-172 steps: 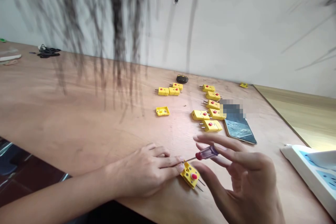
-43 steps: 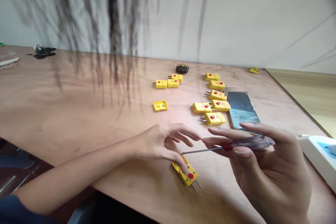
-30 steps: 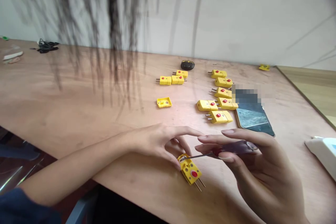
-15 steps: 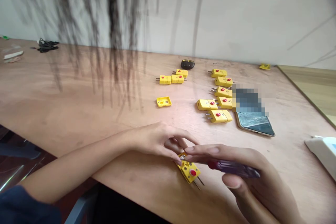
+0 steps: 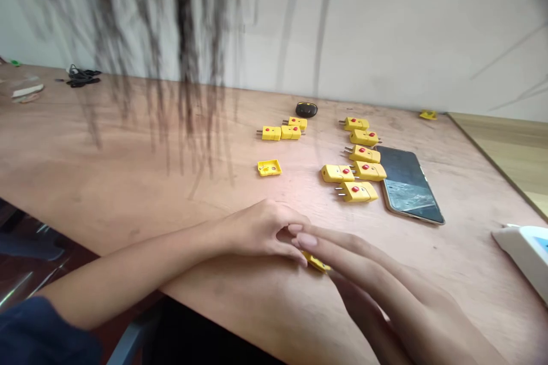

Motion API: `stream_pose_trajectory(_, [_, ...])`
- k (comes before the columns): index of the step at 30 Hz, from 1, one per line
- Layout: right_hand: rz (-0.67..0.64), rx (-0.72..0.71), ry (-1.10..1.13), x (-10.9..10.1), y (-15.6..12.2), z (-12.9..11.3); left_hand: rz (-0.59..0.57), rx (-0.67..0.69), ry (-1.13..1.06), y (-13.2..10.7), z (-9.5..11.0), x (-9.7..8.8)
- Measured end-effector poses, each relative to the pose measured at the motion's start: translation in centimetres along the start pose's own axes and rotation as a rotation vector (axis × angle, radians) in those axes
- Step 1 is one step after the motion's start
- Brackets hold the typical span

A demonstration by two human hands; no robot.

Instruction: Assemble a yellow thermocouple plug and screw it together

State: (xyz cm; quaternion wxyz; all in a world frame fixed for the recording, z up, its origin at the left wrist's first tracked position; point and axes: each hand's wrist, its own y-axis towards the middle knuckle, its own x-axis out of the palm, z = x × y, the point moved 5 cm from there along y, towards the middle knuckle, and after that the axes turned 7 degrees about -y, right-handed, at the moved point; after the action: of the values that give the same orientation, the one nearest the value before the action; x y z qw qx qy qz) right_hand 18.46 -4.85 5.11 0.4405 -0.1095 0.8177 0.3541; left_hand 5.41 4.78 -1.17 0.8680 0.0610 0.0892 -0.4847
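Near the table's front edge, my left hand [image 5: 261, 234] is closed around one end of an opened yellow plug connector [image 5: 317, 263]. Only a thin strip of the connector shows between my hands. My right hand [image 5: 381, 274] lies over its other side, back turned up, with long fingers reaching to the left fingertips. The screwdriver seen in this hand half a second ago is hidden behind it now. A loose yellow connector cover [image 5: 269, 168] lies inside-up beyond my left hand.
Several closed yellow connectors [image 5: 358, 191] with red dots and metal pins lie at centre right, and a smaller group [image 5: 271, 133] farther back. A phone [image 5: 413, 199] rests beside them. Behind sits a black case [image 5: 306, 109]; a white device [image 5: 524, 254] stands at right.
My right hand has turned and moved over the connector, covering it and the purple-handled screwdriver. My left fingers have shifted slightly right. The view has tilted a little.
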Motion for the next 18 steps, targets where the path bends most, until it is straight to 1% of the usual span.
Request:
stream_pose_trajectory(1, [-0.007, 0.006, 0.002, -0.1, 0.3, 0.3, 0.017, 0.022, 0.028, 0.0, -0.1, 0.2])
stream_pose_trajectory(2, [0.017, 0.016, 0.013, -0.2, 0.6, 0.6, 0.030, 0.040, 0.046, 0.0, -0.3, 0.3])
stream_pose_trajectory(5, [0.160, 0.062, 0.048, -0.5, 1.7, 1.8, 0.064, 0.046, 0.038, -0.1, -0.8, 0.5])
stream_pose_trajectory(7, [0.206, 0.056, 0.031, -0.5, 2.0, 2.3, 0.055, 0.039, 0.022, -0.1, -0.9, 0.5])
stream_pose_trajectory(10, [0.205, 0.012, 0.010, -0.4, 1.8, 2.3, -0.006, 0.059, -0.019, 0.0, -0.9, 0.5])
stream_pose_trajectory(12, [0.170, 0.004, 0.024, -0.3, 1.4, 2.2, -0.046, 0.078, -0.053, 0.1, -0.8, 0.5])
stream_pose_trajectory(14, [0.164, 0.011, 0.057, -0.3, 1.1, 2.1, -0.064, 0.090, -0.060, 0.2, -0.9, 0.4])
stream_pose_trajectory(16, [0.197, 0.047, 0.095, -0.2, 0.8, 2.4, -0.067, 0.088, -0.049, 0.3, -0.9, 0.3])
stream_pose_trajectory(18, [0.267, 0.120, 0.136, -0.1, 0.4, 3.0, -0.076, 0.083, -0.025, 0.3, -0.9, 0.3])
